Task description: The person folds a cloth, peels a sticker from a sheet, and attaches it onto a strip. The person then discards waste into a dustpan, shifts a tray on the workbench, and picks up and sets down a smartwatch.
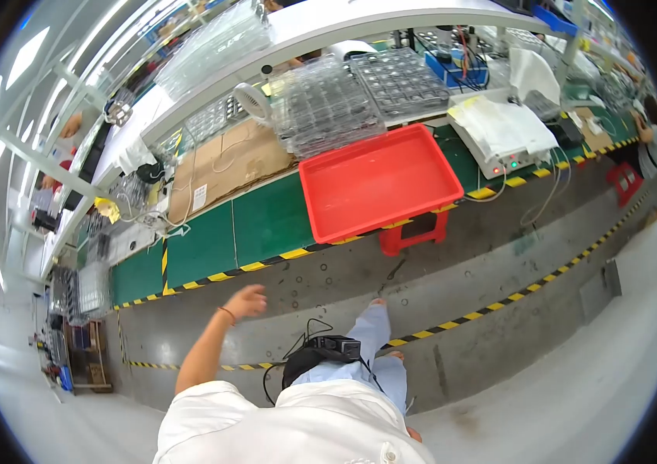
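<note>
My left hand (246,301) hangs over the grey floor, in front of the green workbench (201,251). Its fingers are loosely bent and a little apart, with nothing visible in them. A thin dark band circles that wrist. Of my right hand (414,435) only a sliver of skin shows beside my body at the bottom; its fingers are hidden. Nearest ahead, a shallow red tray (378,185) rests at the bench's front edge, with nothing in it. A flat brown cardboard sheet (228,166) lies to its left.
Stacked clear plastic trays (324,104) stand behind the red tray. To the right sits a white box (502,135) with lit indicators and hanging cables. Under the bench edge is a red stool (413,234). A person (655,139) is at the far right. Yellow-black tape (491,307) marks the floor.
</note>
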A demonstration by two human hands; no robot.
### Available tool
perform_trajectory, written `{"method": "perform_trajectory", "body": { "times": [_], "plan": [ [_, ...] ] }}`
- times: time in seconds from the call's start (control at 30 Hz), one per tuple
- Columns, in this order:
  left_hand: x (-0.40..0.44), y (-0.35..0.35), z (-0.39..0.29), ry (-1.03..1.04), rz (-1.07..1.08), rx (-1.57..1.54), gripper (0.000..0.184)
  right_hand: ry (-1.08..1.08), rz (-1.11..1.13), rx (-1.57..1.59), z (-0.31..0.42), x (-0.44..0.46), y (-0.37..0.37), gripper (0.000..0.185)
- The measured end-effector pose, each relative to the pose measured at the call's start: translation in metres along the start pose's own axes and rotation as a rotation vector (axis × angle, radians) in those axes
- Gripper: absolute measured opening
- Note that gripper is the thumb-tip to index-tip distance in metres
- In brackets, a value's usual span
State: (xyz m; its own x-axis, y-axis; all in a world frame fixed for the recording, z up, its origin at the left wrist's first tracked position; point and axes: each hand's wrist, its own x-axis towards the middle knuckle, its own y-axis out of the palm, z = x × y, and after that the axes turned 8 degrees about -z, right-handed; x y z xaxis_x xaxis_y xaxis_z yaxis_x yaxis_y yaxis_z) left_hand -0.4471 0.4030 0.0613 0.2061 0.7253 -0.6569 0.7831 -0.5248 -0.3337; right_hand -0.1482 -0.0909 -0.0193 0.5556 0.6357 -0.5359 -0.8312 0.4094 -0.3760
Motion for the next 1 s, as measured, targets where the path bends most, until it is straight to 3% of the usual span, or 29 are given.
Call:
{"method": "perform_trajectory", "body": {
  "times": [0.03,0.07,0.1,0.17,0.2,0.27,0.33,0.4,0.53,0.57,0.6,0.63,0.7,0.8,0.87,0.93,0.97,1.0],
  "plan": [
    [0.027,-0.041,0.030,-0.038,-0.085,-0.118,0.051,-0.033,0.041,-0.040,0.006,0.012,-0.007,0.025],
    [0.060,-0.094,0.055,-0.335,-0.084,-0.350,0.050,-0.068,0.081,-0.079,0.013,0.025,-0.015,0.025],
    [0.040,-0.099,0.038,-0.151,-0.388,-0.164,0.046,-0.089,0.111,-0.112,0.019,0.040,-0.024,0.026],
    [0.048,-0.140,0.037,-0.030,-0.782,0.094,0.060,-0.076,0.143,-0.172,0.030,0.075,-0.037,0.029],
    [0.020,-0.124,-0.030,-0.199,-1.032,-0.336,0.074,-0.056,0.148,-0.198,0.035,0.091,-0.043,0.030],
    [0.042,-0.178,-0.010,-0.169,-1.246,-0.465,0.077,-0.028,0.152,-0.254,0.043,0.122,-0.057,0.032],
    [0.039,-0.186,-0.033,-0.210,-1.374,-0.602,0.043,-0.019,0.170,-0.307,0.048,0.152,-0.071,0.034],
    [0.054,-0.221,-0.010,-0.249,-1.393,-0.709,0.020,-0.016,0.172,-0.340,0.056,0.178,-0.080,0.037],
    [0.073,-0.224,-0.018,-0.203,-1.285,-0.798,0.023,0.059,0.083,-0.331,0.088,0.198,-0.088,0.044],
    [0.082,-0.246,0.002,-0.283,-1.100,-0.751,0.023,0.083,0.047,-0.312,0.103,0.201,-0.090,0.048],
    [0.087,-0.252,0.008,-0.319,-1.065,-0.765,0.024,0.127,0.057,-0.383,0.133,0.205,-0.096,0.050],
    [0.094,-0.243,0.002,-0.252,-1.225,-0.828,0.027,0.176,0.079,-0.445,0.158,0.204,-0.102,0.052],
    [0.103,-0.239,-0.003,-0.149,-1.269,-0.876,0.023,0.221,0.050,-0.438,0.156,0.210,-0.110,0.053],
    [0.119,-0.140,-0.095,0.391,-1.616,-0.539,0.034,0.221,0.038,-0.467,0.163,0.215,-0.126,0.049],
    [0.133,-0.056,-0.160,0.524,-1.265,-0.566,0.041,0.202,0.019,-0.482,0.173,0.215,-0.143,0.045],
    [0.141,0.049,-0.225,0.593,-0.888,-0.583,0.042,0.062,0.185,-0.713,0.183,0.215,-0.167,0.033],
    [0.148,0.100,-0.252,0.679,-0.746,-0.428,0.045,0.070,0.157,-0.689,0.200,0.219,-0.183,0.033],
    [0.134,0.165,-0.294,0.716,-0.561,-0.391,0.049,0.053,0.331,-0.812,0.226,0.226,-0.204,0.029]
  ]
}}
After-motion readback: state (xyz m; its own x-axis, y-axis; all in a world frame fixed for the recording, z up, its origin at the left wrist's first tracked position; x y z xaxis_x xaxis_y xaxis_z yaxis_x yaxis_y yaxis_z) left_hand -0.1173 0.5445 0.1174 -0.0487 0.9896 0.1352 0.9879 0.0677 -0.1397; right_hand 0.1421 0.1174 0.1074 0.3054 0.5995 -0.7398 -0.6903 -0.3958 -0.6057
